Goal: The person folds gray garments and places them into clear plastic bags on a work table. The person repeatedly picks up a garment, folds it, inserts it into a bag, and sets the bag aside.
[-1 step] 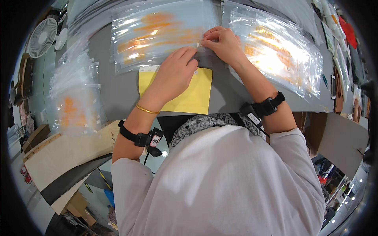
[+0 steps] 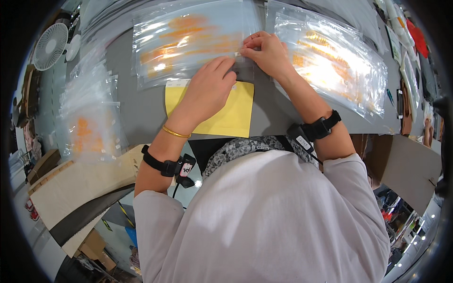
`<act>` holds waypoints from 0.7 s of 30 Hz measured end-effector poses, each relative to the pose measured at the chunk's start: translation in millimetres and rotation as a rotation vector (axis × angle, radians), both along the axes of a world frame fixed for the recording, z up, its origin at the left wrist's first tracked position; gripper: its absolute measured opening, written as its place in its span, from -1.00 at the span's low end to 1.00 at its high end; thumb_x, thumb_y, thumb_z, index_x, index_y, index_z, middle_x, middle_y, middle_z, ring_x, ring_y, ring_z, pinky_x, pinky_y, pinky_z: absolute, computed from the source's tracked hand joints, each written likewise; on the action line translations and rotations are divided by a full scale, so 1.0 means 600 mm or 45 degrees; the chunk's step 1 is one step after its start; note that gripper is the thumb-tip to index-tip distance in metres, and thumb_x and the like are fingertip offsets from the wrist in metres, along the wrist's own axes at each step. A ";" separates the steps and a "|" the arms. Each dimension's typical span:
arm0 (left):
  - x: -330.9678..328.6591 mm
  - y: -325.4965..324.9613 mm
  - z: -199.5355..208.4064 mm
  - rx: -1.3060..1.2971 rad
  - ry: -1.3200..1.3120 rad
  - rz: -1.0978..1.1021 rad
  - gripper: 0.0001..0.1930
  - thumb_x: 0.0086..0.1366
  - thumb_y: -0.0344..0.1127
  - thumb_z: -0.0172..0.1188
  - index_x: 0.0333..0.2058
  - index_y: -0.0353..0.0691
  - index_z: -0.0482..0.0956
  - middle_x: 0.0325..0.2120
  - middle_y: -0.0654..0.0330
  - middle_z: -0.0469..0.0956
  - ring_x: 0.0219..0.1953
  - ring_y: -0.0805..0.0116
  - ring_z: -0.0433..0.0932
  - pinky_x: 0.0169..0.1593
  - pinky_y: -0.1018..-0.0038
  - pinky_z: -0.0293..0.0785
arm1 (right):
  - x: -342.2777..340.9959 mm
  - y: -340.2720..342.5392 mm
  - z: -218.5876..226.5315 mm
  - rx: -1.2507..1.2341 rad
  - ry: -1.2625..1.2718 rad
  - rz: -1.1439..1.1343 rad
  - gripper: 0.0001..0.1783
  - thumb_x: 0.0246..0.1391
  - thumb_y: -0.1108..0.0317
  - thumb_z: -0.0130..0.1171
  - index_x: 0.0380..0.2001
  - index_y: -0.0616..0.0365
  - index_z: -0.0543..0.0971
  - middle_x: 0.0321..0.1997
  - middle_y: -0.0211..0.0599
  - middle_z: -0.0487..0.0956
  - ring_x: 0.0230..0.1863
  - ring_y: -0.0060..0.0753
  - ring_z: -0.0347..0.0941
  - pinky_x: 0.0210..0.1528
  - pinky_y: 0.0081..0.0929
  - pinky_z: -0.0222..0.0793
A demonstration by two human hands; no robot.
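Observation:
A clear plastic bag [image 2: 188,42] with blurred orange print lies flat on the grey table in front of me. My left hand [image 2: 210,87] rests its outstretched fingertips along the bag's near edge, its thumb held a little apart, with nothing seen in it. At the bag's lower right corner my right hand [image 2: 266,53] is pinched, thumb and forefinger at a small white sticker [image 2: 238,54]. Partly under my left hand lies a yellow sheet [image 2: 231,113] with a pale strip along its far edge. What lies beneath the right fingertips is hidden.
More clear bags with orange print lie in a stack [image 2: 330,61] on the right and another pile [image 2: 89,122] at the left. A phone [image 2: 399,104] and a teal pen [image 2: 390,96] are at the right edge. A white fan [image 2: 51,45] stands far left.

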State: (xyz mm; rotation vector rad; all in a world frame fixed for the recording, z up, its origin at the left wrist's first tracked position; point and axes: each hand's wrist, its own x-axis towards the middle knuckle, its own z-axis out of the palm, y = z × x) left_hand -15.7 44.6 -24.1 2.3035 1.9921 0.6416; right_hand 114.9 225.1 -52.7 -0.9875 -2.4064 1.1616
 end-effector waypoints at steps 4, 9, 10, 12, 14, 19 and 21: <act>0.005 -0.005 -0.001 -0.026 -0.051 0.046 -0.85 0.29 -0.41 0.24 -0.28 -0.39 0.53 0.11 -0.06 0.53 0.19 -0.08 0.48 0.20 0.11 0.48 | 0.002 -0.019 0.011 0.203 -0.100 -0.011 -0.78 0.10 0.16 0.39 -0.37 0.07 0.79 0.00 -0.60 0.65 0.13 -0.30 0.44 0.26 -0.28 0.15; 0.008 0.000 0.004 -0.030 -0.019 0.048 -0.87 0.29 -0.40 0.24 -0.29 -0.36 0.54 0.17 0.04 0.55 0.18 0.02 0.50 0.15 0.19 0.54 | 0.006 -0.031 0.012 0.272 -0.017 -0.025 -0.80 0.09 0.16 0.38 -0.39 0.05 0.77 0.01 -0.59 0.63 0.15 -0.26 0.41 0.28 -0.23 0.13; 0.009 0.000 0.004 -0.035 -0.028 0.053 -0.87 0.29 -0.40 0.24 -0.30 -0.36 0.54 0.18 0.07 0.55 0.18 0.04 0.50 0.14 0.21 0.54 | 0.008 -0.032 0.010 0.343 -0.038 -0.010 -0.78 0.08 0.14 0.39 -0.38 0.06 0.77 0.01 -0.55 0.63 0.14 -0.25 0.42 0.26 -0.21 0.17; 0.009 0.000 0.002 -0.029 -0.048 0.064 -0.88 0.30 -0.40 0.24 -0.30 -0.34 0.55 0.20 0.12 0.56 0.19 0.07 0.50 0.13 0.23 0.56 | 0.009 -0.030 0.008 0.514 -0.045 0.036 -0.73 0.06 0.11 0.42 -0.36 0.09 0.75 -0.01 -0.47 0.63 0.12 -0.21 0.44 0.22 -0.16 0.24; 0.010 -0.001 0.000 -0.039 -0.053 0.069 -0.88 0.30 -0.40 0.24 -0.30 -0.35 0.55 0.19 0.13 0.57 0.20 0.08 0.49 0.13 0.24 0.56 | 0.005 -0.021 0.009 0.701 -0.119 -0.025 -0.67 0.04 0.06 0.44 -0.35 0.11 0.74 -0.04 -0.38 0.62 0.10 -0.16 0.46 0.18 -0.12 0.30; 0.009 -0.004 -0.010 0.007 -0.116 0.019 -0.89 0.30 -0.41 0.24 -0.32 -0.36 0.55 0.20 0.09 0.56 0.26 0.02 0.45 0.21 0.21 0.51 | -0.033 0.028 0.013 0.868 -0.200 -0.193 -0.57 0.02 -0.03 0.48 -0.34 0.17 0.74 -0.10 -0.24 0.62 0.05 -0.08 0.50 0.08 -0.10 0.39; 0.006 -0.008 -0.013 0.025 -0.178 -0.058 -0.89 0.31 -0.42 0.24 -0.32 -0.36 0.55 0.21 0.05 0.55 0.30 -0.02 0.43 0.26 0.19 0.48 | -0.048 0.045 0.011 0.718 -0.248 -0.148 -0.55 0.02 -0.05 0.48 -0.32 0.17 0.74 -0.14 -0.22 0.64 -0.02 -0.04 0.54 0.03 -0.12 0.43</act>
